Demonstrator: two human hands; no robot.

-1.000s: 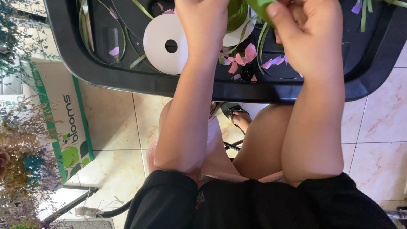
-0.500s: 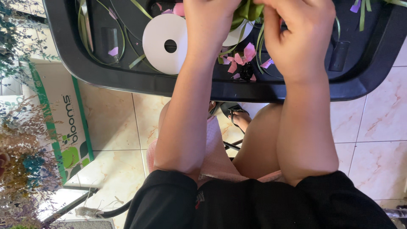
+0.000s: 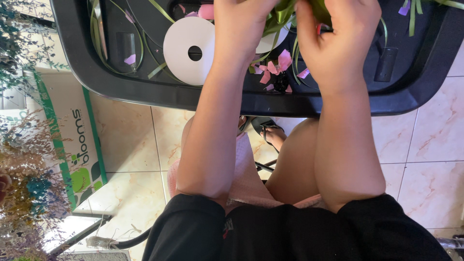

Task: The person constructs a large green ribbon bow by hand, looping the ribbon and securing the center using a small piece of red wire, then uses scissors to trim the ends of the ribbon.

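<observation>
Black table (image 3: pixel 145 84), both hands (image 3: pixel 290 29) now closer on green leaves (image 3: pixel 282 12)

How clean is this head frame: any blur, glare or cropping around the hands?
Head view: sharp overall, with even daylight; soft glare on the black table's rim; left hand and right hand are cropped at the top edge, so the fingertips and most of the green leaves are cut off; dried flowers at the left edge look slightly soft.

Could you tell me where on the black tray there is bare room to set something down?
The black plastic tray is bare on its right side, around the small dark rectangular block. It is crowded from the white ribbon spool to the pink paper scraps, under the left hand and right hand.
</observation>
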